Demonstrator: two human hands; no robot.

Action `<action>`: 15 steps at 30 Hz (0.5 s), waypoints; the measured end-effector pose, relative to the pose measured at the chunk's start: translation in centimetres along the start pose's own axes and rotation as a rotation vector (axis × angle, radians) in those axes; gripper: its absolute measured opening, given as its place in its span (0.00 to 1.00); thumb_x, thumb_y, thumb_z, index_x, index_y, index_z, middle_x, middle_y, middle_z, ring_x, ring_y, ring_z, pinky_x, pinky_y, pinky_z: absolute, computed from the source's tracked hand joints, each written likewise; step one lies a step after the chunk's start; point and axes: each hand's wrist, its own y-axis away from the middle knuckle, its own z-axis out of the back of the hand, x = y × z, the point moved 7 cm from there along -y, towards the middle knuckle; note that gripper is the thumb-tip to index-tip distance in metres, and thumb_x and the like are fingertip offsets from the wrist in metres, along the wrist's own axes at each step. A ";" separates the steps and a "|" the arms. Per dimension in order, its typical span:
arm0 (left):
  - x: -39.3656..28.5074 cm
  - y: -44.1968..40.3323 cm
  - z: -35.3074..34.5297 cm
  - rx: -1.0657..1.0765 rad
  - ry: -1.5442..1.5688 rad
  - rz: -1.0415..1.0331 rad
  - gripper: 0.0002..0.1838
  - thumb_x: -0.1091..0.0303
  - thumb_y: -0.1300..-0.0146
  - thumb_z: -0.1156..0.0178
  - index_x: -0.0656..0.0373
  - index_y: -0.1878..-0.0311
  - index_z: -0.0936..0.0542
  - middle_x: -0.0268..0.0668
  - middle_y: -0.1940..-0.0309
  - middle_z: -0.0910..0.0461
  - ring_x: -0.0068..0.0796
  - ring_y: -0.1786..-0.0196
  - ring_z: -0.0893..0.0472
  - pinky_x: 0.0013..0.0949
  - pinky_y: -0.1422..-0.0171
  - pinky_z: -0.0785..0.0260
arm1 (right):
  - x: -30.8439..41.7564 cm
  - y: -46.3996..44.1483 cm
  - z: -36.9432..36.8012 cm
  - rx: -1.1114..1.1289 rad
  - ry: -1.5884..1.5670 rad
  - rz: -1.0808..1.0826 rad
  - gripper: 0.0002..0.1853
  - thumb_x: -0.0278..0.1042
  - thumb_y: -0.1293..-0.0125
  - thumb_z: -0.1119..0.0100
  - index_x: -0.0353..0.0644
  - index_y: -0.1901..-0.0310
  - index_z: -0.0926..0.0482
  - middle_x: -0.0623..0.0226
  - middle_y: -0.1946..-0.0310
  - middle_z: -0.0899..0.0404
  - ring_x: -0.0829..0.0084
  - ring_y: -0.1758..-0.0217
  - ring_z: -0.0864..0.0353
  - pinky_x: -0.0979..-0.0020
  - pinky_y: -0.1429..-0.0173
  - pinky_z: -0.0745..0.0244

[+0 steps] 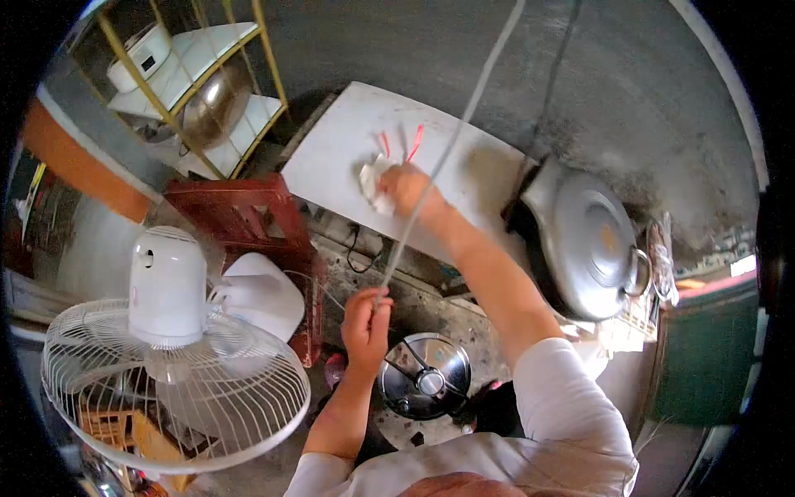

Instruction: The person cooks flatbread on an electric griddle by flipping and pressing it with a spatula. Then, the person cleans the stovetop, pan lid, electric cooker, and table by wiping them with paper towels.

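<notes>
My left hand (364, 325), low in the middle of the head view, has its fingers closed around the lower end of a long, thin grey rod or tube (474, 99). This slants up to the right and passes in front of my right wrist. My right hand (406, 189) is closed on a crumpled whitish cloth or tissue (369, 184) at the white tabletop (331, 141). Two narrow red strips (416, 142) show just beyond that hand; I cannot tell what they are. Part of the cloth is hidden under my fingers.
A white fan (170, 286) stands at the left, near a dark red wooden chair (236, 203). A large metal pot with a lid (590, 240) is right of the table. Behind the chair is a yellow-framed shelf (219, 62). A shiny round object with black spokes (429, 381) sits below.
</notes>
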 end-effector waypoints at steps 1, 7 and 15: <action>-0.2 0.0 -0.4 0.027 0.005 -0.004 0.07 0.69 0.40 0.48 0.62 0.65 0.23 0.35 0.62 0.25 0.28 0.66 0.27 0.28 0.64 0.36 | 1.4 2.3 0.9 0.004 -0.077 0.000 0.10 0.25 0.52 0.49 0.47 0.67 0.23 0.64 0.65 0.24 0.62 0.56 0.27 0.67 0.54 0.28; -0.4 1.2 -1.5 -0.091 0.143 0.077 0.09 0.67 0.39 0.48 0.60 0.60 0.23 0.34 0.61 0.24 0.25 0.57 0.26 0.30 0.50 0.35 | 2.9 18.4 0.6 0.083 0.103 -0.117 0.12 0.28 0.48 0.49 0.47 0.61 0.24 0.65 0.62 0.26 0.63 0.55 0.28 0.67 0.51 0.29; 0.0 1.5 -2.9 -0.061 0.369 0.022 0.10 0.70 0.39 0.49 0.69 0.61 0.26 0.43 0.59 0.24 0.30 0.51 0.27 0.32 0.41 0.40 | -1.7 55.0 10.3 -0.659 -0.647 -1.070 0.08 0.19 0.44 0.51 0.42 0.65 0.25 0.69 0.66 0.24 0.73 0.63 0.24 0.73 0.61 0.28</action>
